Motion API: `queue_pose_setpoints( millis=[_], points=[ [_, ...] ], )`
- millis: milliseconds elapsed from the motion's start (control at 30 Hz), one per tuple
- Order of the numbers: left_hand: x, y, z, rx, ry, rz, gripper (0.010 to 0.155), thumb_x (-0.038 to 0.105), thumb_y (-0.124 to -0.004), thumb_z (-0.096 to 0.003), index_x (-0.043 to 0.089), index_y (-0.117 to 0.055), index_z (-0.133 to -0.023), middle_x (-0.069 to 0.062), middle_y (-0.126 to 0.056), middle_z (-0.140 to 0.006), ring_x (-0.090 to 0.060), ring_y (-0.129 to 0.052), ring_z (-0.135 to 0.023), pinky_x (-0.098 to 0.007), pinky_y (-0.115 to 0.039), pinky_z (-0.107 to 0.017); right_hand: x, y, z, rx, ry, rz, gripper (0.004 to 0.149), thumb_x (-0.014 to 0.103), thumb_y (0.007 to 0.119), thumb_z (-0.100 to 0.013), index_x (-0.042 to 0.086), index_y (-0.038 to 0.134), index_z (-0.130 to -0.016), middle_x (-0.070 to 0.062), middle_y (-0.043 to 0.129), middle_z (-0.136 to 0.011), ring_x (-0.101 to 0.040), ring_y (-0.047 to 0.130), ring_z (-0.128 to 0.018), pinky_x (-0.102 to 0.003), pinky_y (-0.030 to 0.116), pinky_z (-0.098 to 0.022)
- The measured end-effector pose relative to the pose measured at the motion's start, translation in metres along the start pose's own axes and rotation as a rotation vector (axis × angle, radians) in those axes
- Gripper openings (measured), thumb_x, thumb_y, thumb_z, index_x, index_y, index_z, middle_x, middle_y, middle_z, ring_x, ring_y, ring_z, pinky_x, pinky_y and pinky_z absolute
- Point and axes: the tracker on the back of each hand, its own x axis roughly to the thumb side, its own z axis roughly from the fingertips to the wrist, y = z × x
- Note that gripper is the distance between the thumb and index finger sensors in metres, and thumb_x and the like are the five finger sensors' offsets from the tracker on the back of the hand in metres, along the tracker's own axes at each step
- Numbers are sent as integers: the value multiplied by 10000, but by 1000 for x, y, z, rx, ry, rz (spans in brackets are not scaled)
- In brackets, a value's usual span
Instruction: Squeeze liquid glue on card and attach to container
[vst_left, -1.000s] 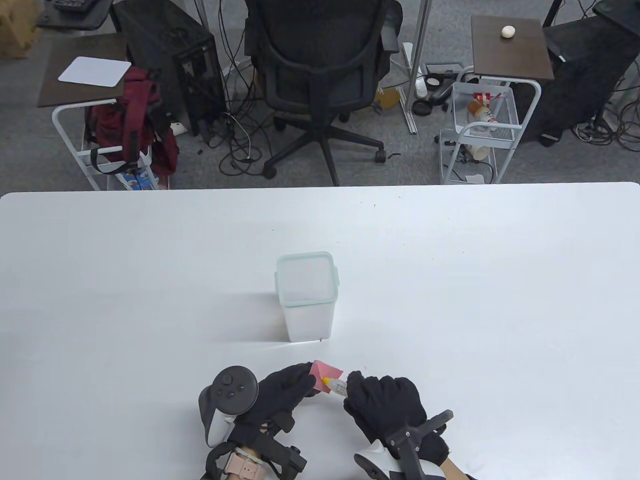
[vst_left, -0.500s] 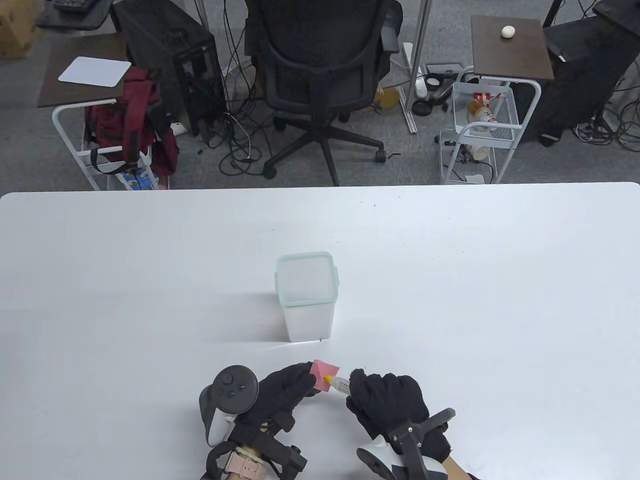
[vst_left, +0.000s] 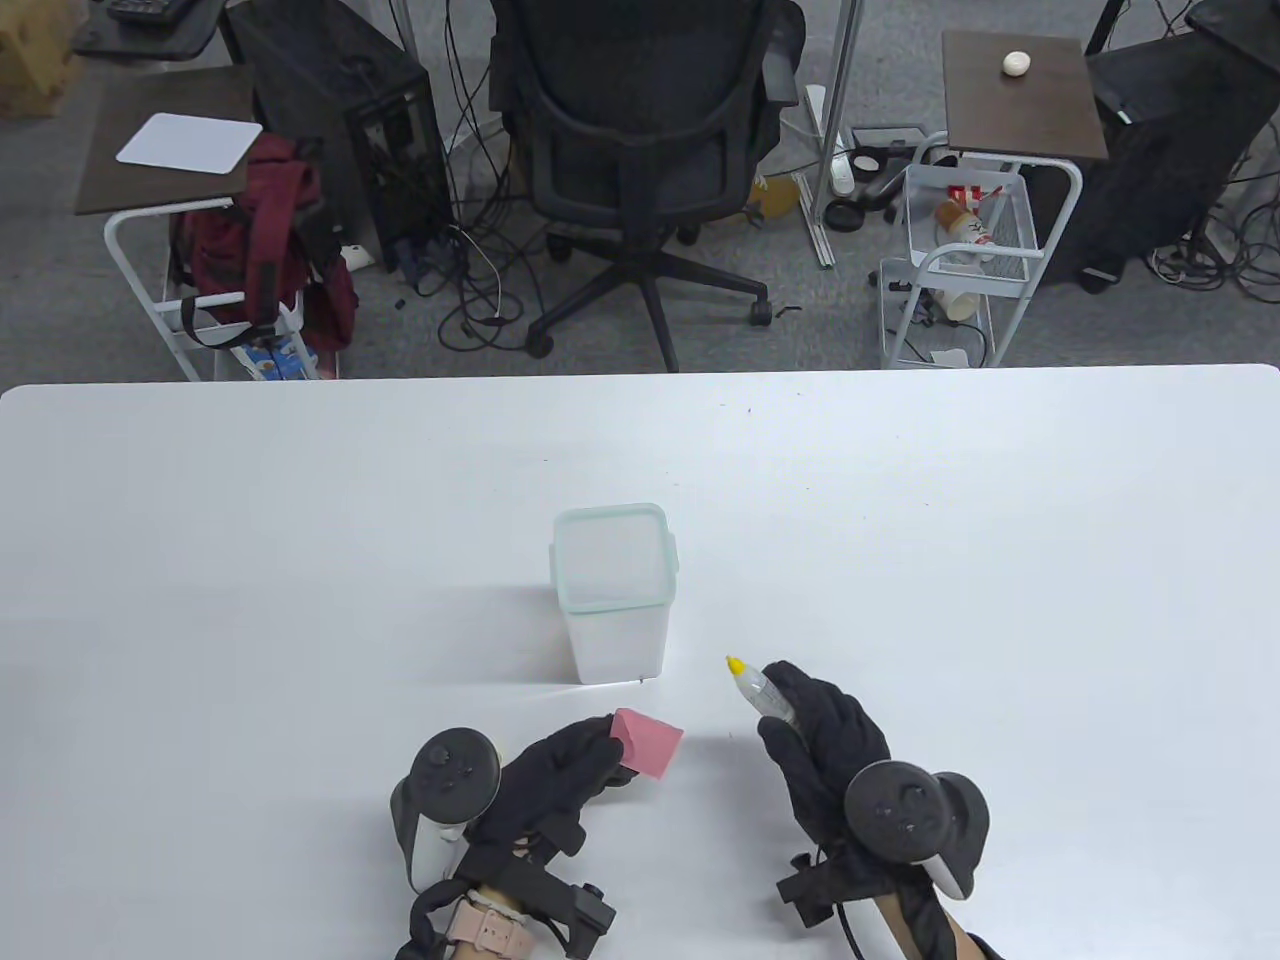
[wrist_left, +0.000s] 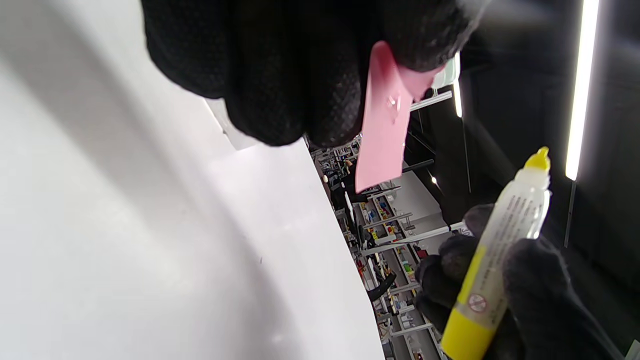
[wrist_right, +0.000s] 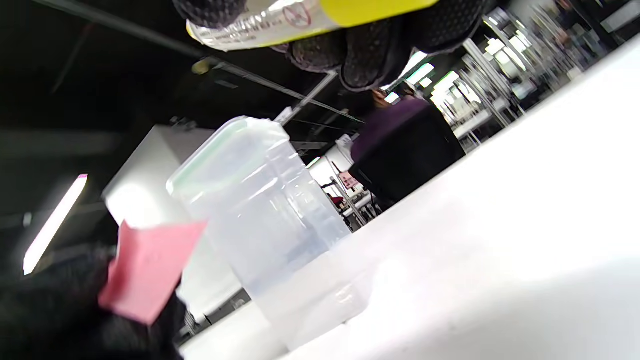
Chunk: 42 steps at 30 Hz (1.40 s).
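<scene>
- Table view: The left hand pinches a pink card by its near edge, the card jutting out past the fingertips toward the clear lidded container, which stands upright on the white table, near but apart from the card. The right hand grips a liquid glue bottle, whose yellow nozzle sticks out beyond the fingertips, pointing up and away, well clear of the card. The judged risk is that a tight right grip squeezes glue out of the raised nozzle, dripping onto the glove or table.
- Left wrist view: The left fingers close on the card's top end, leaving most of it hanging free below them. A small glossy spot on the card's face may be glue, though it is too small to be sure. The bottle sits in the right hand's curled fingers, nozzle uppermost. If glue is there, it could run toward the holding fingertips, or smear onto them when the card is pressed on.
- Right wrist view: The right fingers wrap around the bottle at the top edge. Below them stands the container, with the card just in front of its wall, not touching. Since nothing steadies the container, pressing the card on with one hand may push it away or tip it, and the card could stick crooked.
</scene>
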Motion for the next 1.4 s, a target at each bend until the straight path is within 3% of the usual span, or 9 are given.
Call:
queue_pose_setpoints(
  millis=[267,500,933,1200,1400],
  points=[
    [-7,10,-2,39,26,43,436,446,-720,-527,228,-851,-881,18,-1013,-766,-246,-1008,-712,-444,-808,-575,-47,3,-32,107,197,-436,551,385,621,-571,263,435,-1076,10,585,-1092,-311,667,-1010,-588,474,-792],
    [-13,17,-4,54,42,50,438,445,-719,-528,226,-850,-883,17,-1011,-768,-247,-1007,-714,-445,-807,-576,-70,17,-47,187,279,-439,562,313,664,-564,239,420,-1065,-47,521,-1129,-362,604,-1068,-587,512,-795],
    [-14,16,-8,38,58,32,440,449,-715,-531,229,-844,-890,20,-1007,-776,-247,-1002,-722,-443,-803,-581,-85,30,-53,231,331,-408,550,237,702,-548,216,453,-1038,-59,519,-1119,-379,613,-1056,-563,565,-784],
    [-15,16,-8,39,53,30,440,450,-714,-531,231,-843,-890,22,-1006,-778,-244,-1002,-723,-442,-803,-583,-87,25,-48,206,325,-343,567,230,705,-550,223,455,-1058,-64,535,-1129,-372,632,-1047,-549,550,-787],
    [-15,15,-8,33,49,27,439,451,-712,-532,233,-841,-892,22,-1004,-781,-244,-1001,-725,-441,-803,-584,-84,5,-38,144,292,-249,603,254,705,-549,189,431,-1082,-103,516,-1137,-385,631,-1035,-552,560,-775]
  ],
)
